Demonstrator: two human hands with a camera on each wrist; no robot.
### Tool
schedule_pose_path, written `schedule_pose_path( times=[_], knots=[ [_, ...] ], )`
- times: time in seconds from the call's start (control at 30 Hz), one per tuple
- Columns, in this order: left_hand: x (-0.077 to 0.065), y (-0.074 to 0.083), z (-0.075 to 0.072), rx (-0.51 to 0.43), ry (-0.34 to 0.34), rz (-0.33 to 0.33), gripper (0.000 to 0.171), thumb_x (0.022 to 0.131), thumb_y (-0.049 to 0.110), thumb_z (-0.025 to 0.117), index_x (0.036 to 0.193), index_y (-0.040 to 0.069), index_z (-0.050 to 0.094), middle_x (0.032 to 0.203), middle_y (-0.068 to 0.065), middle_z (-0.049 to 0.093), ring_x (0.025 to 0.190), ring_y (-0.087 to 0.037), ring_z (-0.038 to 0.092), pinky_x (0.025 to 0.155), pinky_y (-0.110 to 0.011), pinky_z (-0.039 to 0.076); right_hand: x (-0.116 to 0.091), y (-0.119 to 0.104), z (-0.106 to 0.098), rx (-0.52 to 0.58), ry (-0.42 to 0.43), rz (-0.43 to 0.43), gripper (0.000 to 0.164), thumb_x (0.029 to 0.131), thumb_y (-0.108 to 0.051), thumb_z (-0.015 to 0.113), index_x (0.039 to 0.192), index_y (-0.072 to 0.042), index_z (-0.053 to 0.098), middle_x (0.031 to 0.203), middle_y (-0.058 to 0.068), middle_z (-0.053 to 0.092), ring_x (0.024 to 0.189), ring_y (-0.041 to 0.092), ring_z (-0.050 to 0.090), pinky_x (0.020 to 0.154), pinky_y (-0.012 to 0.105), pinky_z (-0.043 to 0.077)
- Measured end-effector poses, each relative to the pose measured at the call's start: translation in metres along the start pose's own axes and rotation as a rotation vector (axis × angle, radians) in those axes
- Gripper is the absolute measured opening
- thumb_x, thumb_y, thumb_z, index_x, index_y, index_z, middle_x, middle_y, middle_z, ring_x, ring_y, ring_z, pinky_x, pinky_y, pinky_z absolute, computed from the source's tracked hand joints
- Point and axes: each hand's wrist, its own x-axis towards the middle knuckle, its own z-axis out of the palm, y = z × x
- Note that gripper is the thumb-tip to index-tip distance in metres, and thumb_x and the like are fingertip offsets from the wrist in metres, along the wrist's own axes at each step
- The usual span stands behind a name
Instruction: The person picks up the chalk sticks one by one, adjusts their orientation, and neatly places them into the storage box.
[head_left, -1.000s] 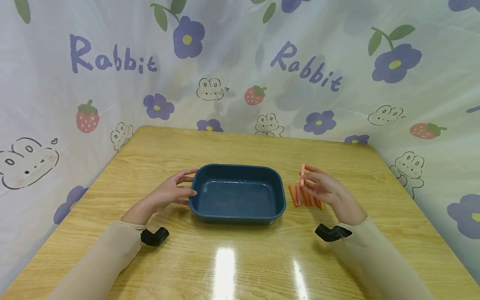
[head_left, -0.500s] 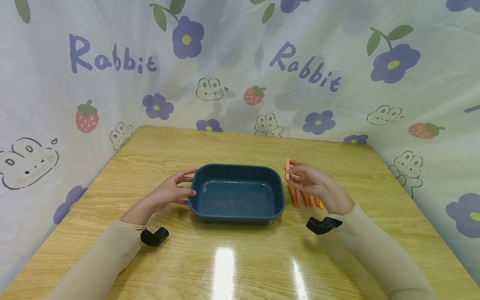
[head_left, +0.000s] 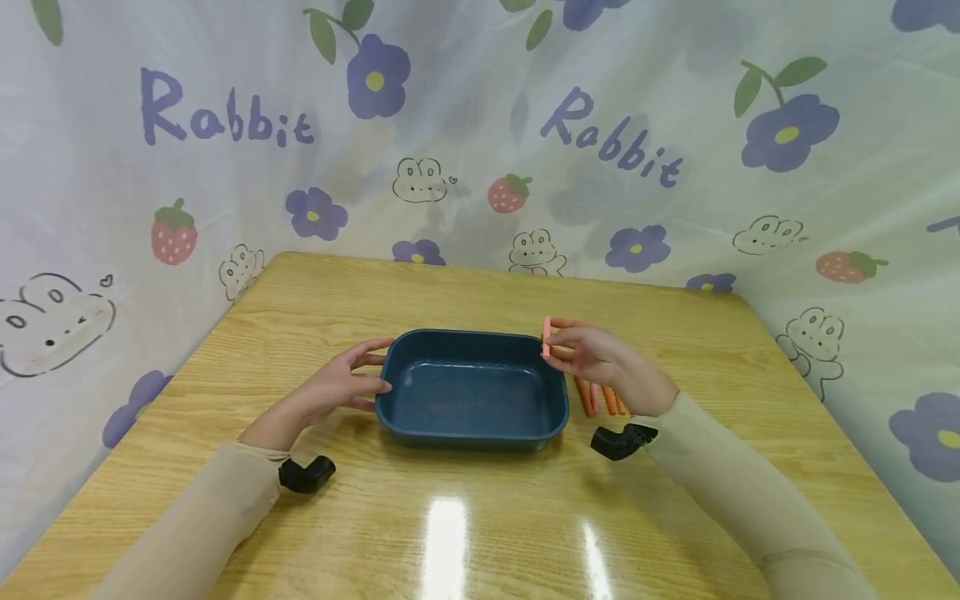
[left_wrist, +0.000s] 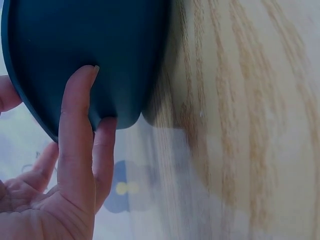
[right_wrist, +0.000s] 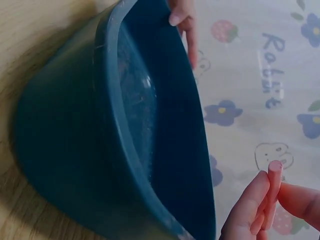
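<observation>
The left hand (head_left: 341, 383) has stayed put, fingers relaxed and parted; the right hand (head_left: 592, 357) has shifted left, thumb and fingertips in a pinch. Beneath both, the wooden table (head_left: 337, 542) carries a dark blue rectangular tub (head_left: 472, 400), its left end touched by the left fingers. Just right of it lies a loose row of orange and pink chalk sticks (head_left: 595, 397), partly hidden. The pinched pink chalk stick (right_wrist: 274, 180) is thus away from that row, at the tub's far right corner; whether over the opening is unclear.
</observation>
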Motion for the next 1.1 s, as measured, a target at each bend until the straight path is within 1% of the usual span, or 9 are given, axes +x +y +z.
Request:
schedule_pose_path(
  times=[0.23,0.37,0.53,0.6,0.7,0.8,0.9,1.1],
  knots=[
    [0.000,-0.001,0.001,0.007,0.006,-0.001,0.076,0.086,0.005,0.064,0.149,0.011,0.022,0.141,-0.029,0.027,0.104,-0.037,0.057,0.074,-0.046,0.054,0.010,0.001,0.017,0.020,0.006,0.052,0.061,0.095,0.002,0.045,0.149,-0.013,0.020,0.130,0.012,0.033,0.088,0.019,0.048,0.075,0.024,0.051],
    [-0.001,-0.001,0.001,0.013,0.010,-0.004,0.077,0.085,0.006,0.065,0.148,0.012,0.023,0.140,-0.028,0.028,0.104,-0.037,0.057,0.074,-0.045,0.054,0.017,0.004,0.028,0.020,-0.009,0.086,0.059,0.095,0.003,0.045,0.148,-0.010,0.022,0.131,0.013,0.035,0.089,0.020,0.048,0.075,0.024,0.052],
    [0.000,-0.001,0.002,0.014,0.009,0.005,0.078,0.085,0.007,0.066,0.149,0.011,0.022,0.140,-0.029,0.028,0.103,-0.036,0.057,0.074,-0.045,0.054,0.026,0.008,0.039,0.013,0.003,0.113,0.054,0.093,0.005,0.047,0.143,-0.008,0.031,0.133,0.015,0.035,0.094,0.022,0.047,0.072,0.025,0.052],
    [0.001,-0.001,0.002,0.015,0.009,0.006,0.078,0.085,0.007,0.066,0.149,0.011,0.022,0.140,-0.029,0.028,0.103,-0.035,0.057,0.074,-0.045,0.054,0.029,0.009,0.043,0.005,0.001,0.120,0.054,0.093,0.006,0.047,0.143,-0.008,0.033,0.134,0.016,0.035,0.095,0.023,0.046,0.072,0.025,0.052],
    [0.001,-0.001,0.002,0.016,0.008,0.006,0.078,0.085,0.007,0.066,0.149,0.011,0.022,0.140,-0.029,0.028,0.103,-0.035,0.057,0.074,-0.045,0.054,0.035,0.011,0.048,-0.017,-0.009,0.132,0.055,0.092,0.006,0.048,0.143,-0.007,0.032,0.129,0.016,0.037,0.094,0.023,0.046,0.071,0.026,0.053],
    [0.001,-0.001,0.002,0.018,0.011,0.002,0.077,0.085,0.005,0.065,0.149,0.012,0.022,0.140,-0.029,0.028,0.102,-0.035,0.058,0.074,-0.045,0.054,0.039,0.012,0.054,-0.046,-0.023,0.154,0.056,0.092,0.006,0.049,0.144,-0.009,0.032,0.123,0.015,0.039,0.093,0.023,0.047,0.071,0.026,0.053],
    [0.001,-0.001,0.002,0.018,0.011,0.003,0.076,0.086,0.004,0.063,0.149,0.012,0.022,0.140,-0.028,0.028,0.102,-0.035,0.057,0.073,-0.046,0.054,0.044,0.013,0.061,-0.086,-0.033,0.179,0.056,0.092,0.005,0.049,0.144,-0.011,0.033,0.121,0.014,0.040,0.092,0.023,0.047,0.071,0.027,0.052],
    [0.001,-0.002,0.002,0.017,0.008,0.009,0.076,0.086,0.004,0.063,0.149,0.011,0.022,0.140,-0.029,0.028,0.102,-0.035,0.057,0.073,-0.046,0.054,0.053,0.017,0.073,-0.198,-0.048,0.214,0.054,0.092,0.005,0.051,0.141,-0.011,0.037,0.113,0.012,0.044,0.091,0.025,0.050,0.078,0.031,0.051]
  ],
)
